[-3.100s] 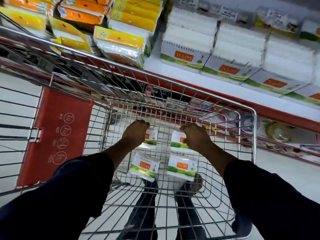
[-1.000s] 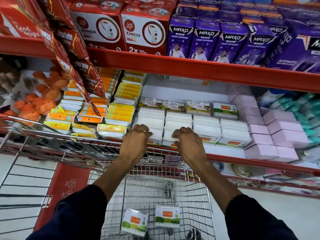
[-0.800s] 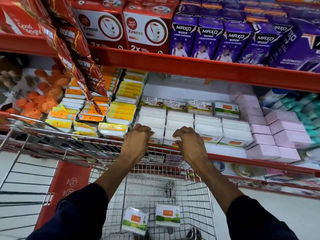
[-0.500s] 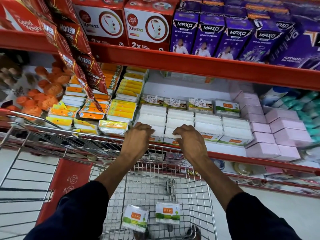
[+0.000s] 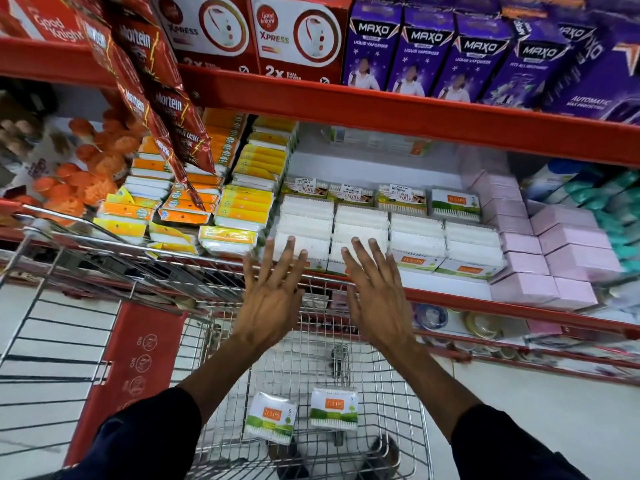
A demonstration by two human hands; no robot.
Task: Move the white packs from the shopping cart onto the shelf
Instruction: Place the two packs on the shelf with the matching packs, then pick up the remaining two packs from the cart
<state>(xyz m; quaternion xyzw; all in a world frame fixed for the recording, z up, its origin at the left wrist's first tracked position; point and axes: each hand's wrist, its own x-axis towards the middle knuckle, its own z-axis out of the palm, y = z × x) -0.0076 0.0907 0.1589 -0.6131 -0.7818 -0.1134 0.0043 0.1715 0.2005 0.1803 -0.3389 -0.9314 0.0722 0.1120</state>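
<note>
Two white packs with green and orange labels lie on the floor of the wire shopping cart point(image 5: 420, 393), one on the left point(image 5: 270, 418) and one on the right point(image 5: 334, 408). Rows of the same white packs point(image 5: 360, 225) fill the white shelf point(image 5: 446, 284) above the cart's far rim. My left hand point(image 5: 272, 299) and my right hand point(image 5: 375, 296) hover with fingers spread just in front of the two nearest stacks, palms down, holding nothing. Fingertips reach over the front packs.
Yellow and orange packs point(image 5: 242, 206) sit left of the white ones, pink boxes point(image 5: 554, 251) to the right. A red shelf edge point(image 5: 381, 112) with purple and red cartons runs overhead. Red sachet strips point(image 5: 156, 98) hang at upper left. The cart's red child seat flap point(image 5: 138, 362) is at left.
Both hands were curled on packs at the shelf front; now the fingers have spread and the hands have drawn slightly back, empty. Earlier still, they gripped two packs inside the cart.
</note>
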